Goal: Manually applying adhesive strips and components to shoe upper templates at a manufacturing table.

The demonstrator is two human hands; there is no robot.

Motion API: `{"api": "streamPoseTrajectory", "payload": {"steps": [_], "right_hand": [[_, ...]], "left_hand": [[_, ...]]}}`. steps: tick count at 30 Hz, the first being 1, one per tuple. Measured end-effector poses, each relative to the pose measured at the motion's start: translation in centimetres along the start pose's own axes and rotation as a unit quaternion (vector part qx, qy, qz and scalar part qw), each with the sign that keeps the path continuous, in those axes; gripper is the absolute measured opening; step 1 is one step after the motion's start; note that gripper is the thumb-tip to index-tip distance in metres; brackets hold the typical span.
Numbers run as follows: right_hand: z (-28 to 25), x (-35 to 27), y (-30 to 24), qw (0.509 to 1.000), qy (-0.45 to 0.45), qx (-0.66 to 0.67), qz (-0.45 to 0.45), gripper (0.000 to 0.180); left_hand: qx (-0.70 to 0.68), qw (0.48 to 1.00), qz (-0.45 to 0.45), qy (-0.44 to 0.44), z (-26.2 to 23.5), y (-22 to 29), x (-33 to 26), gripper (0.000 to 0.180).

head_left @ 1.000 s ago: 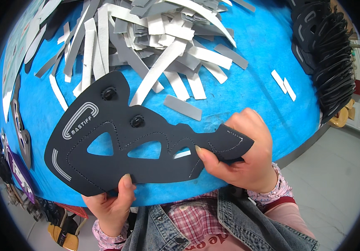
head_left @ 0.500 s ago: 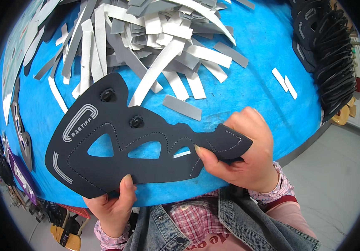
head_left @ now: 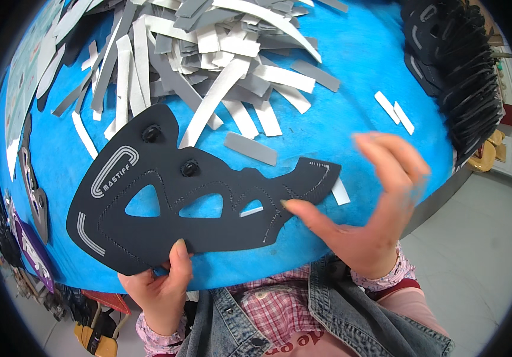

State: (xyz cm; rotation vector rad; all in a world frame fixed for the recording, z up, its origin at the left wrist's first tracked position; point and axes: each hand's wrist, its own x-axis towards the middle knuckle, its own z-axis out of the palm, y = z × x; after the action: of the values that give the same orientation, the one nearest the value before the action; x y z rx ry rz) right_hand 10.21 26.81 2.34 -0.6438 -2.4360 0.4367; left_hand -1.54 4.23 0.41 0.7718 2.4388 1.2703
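A flat black shoe upper with three cutouts, dotted stitching, two round black fittings and pale printed lines is held tilted over the blue table cover. My left hand pinches its lower left edge, thumb on top and fingers underneath. My right hand is beside its narrow right end, fingers raised and spread apart. The right thumb tip touches the upper's surface, or lies just over it, near the smallest cutout. A short white strip shows just past the narrow end, partly hidden by it.
A large heap of white and grey strips covers the far middle of the blue table cover. One grey strip lies just beyond the upper. Two small white strips are at right. Stacked black uppers line the right edge.
My right hand has let go of the upper's narrow end, its fingers lifting up and right. That end now lies exposed, and the white strip past it has come into sight.
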Motion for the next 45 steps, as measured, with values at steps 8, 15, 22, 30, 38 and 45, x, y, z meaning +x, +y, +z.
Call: {"api": "streamPoseTrajectory", "payload": {"steps": [8, 15, 22, 30, 38, 45], "right_hand": [[0.5, -4.2, -2.0, 0.954, -0.200, 0.111, -0.193, 0.054], [3.1, -5.7, -2.6, 0.949, -0.141, -0.066, -0.273, 0.069], [1.5, -3.9, 0.2, 0.944, -0.051, 0.229, -0.234, 0.057], [2.7, 5.6, 3.6, 0.953, 0.012, -0.043, -0.299, 0.009], [6.2, 8.3, 4.1, 0.945, 0.020, -0.099, -0.311, 0.002], [5.1, 8.4, 3.7, 0.955, 0.032, -0.054, -0.291, 0.002]], "left_hand": [[-0.038, 0.996, -0.073, 0.032, 1.3, 1.9, 1.5, 0.008], [-0.090, 0.995, -0.002, 0.031, -0.8, 0.5, 2.4, 0.019], [-0.029, 0.997, 0.068, 0.032, -4.0, 1.9, 3.2, 0.026], [-0.198, 0.941, 0.109, 0.252, -7.7, 3.1, 0.8, 0.047], [-0.181, 0.928, 0.105, 0.310, -6.9, 6.1, -0.6, 0.042], [-0.237, 0.916, 0.121, 0.299, -6.4, 6.9, -0.7, 0.040]]}}
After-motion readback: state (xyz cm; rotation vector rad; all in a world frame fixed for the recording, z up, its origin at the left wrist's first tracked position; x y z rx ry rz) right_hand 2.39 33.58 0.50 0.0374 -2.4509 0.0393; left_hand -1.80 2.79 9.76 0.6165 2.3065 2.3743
